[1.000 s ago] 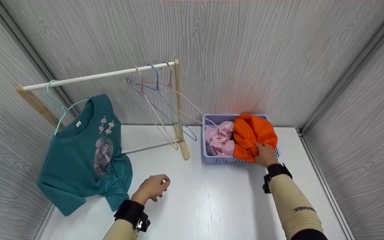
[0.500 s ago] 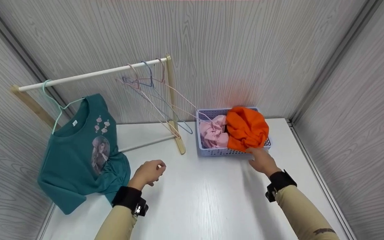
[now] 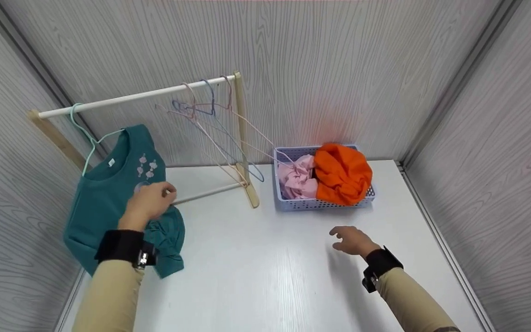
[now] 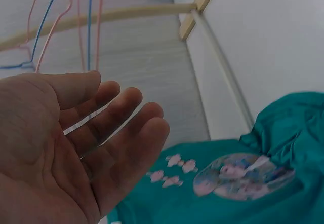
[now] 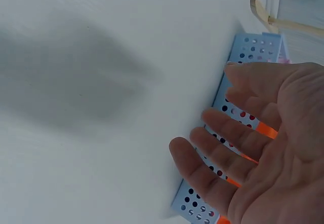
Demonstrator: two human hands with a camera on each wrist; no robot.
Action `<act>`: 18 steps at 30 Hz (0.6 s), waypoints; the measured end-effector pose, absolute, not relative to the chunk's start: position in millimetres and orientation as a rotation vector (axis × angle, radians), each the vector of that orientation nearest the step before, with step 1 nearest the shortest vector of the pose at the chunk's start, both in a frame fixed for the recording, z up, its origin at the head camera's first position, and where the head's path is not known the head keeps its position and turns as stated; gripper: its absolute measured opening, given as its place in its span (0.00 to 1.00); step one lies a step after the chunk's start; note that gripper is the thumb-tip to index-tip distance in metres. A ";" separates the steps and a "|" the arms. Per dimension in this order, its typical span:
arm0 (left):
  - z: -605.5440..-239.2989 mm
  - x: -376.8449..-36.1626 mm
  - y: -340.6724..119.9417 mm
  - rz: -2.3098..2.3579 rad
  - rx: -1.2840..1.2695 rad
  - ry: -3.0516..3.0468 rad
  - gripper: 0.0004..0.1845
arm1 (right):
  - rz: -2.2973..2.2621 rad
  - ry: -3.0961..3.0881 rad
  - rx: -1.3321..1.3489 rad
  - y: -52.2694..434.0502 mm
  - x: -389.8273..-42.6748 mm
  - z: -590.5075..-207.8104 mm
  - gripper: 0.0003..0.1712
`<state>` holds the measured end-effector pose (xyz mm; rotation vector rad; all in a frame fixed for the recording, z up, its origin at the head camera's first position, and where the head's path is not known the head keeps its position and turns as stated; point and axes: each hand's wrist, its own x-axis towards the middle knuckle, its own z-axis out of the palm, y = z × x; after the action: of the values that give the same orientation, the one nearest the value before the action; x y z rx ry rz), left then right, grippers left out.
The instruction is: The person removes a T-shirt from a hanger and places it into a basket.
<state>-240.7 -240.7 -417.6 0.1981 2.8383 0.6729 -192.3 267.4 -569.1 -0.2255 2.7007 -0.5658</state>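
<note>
A teal sweatshirt [image 3: 104, 198] with a printed picture and pink flowers hangs at the left on a mint-green hanger [image 3: 91, 140]. In front of it hovers my left hand [image 3: 149, 202], fingers loosely bent and holding nothing; the left wrist view shows its empty palm beside the shirt's print. My right hand [image 3: 352, 240] is above the white table, in front of the blue basket [image 3: 302, 205], with relaxed, spread fingers and nothing in them. Inside the basket lie a bunched orange garment [image 3: 343, 173] and a crumpled pink garment [image 3: 298, 179].
A rack with a white rail [image 3: 141, 96] and wooden posts stands at the left and middle. Near its right post hang a blue hanger [image 3: 213, 99] and two pink ones, one reaching over the basket. Grey wood-grain walls enclose the table [image 3: 256, 276].
My right hand has let go of the orange garment and drawn back toward me. The left hand has moved left, from over the table to in front of the teal sweatshirt.
</note>
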 end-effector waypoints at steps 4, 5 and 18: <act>-386.3 -243.1 -271.6 0.582 0.098 2.955 0.22 | -0.549 2.664 -0.200 264.6 -192.8 -573.6 0.21; -380.9 -243.7 -279.1 0.572 0.070 2.981 0.22 | -0.549 2.657 -0.191 263.9 -192.9 -574.5 0.21; -384.4 -233.7 -333.6 0.716 -0.547 2.956 0.32 | -0.592 2.616 -0.207 258.1 -185.5 -584.4 0.22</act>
<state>-233.7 -333.6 -384.4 -0.5473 2.9556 0.7159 -185.5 258.1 -584.4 -0.2074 2.6160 -0.5916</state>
